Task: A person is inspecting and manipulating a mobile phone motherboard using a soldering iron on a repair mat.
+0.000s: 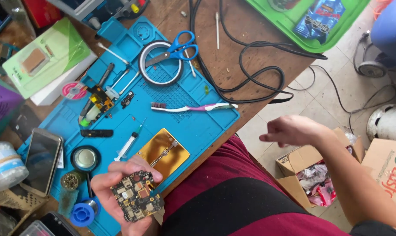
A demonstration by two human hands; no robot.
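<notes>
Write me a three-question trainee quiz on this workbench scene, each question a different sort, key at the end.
1. True or false: the left hand holds a small circuit board in its grip.
2. Multiple choice: What lies across the roll of tape on the blue mat? A) a toothbrush B) blue-handled scissors C) a syringe
3. Fill in: the right hand is off the table, empty, above an open ____ box on the floor.

Key
1. True.
2. B, the scissors. The toothbrush and syringe lie elsewhere on the mat.
3. Cardboard; the cardboard box holds bagged bits.
</notes>
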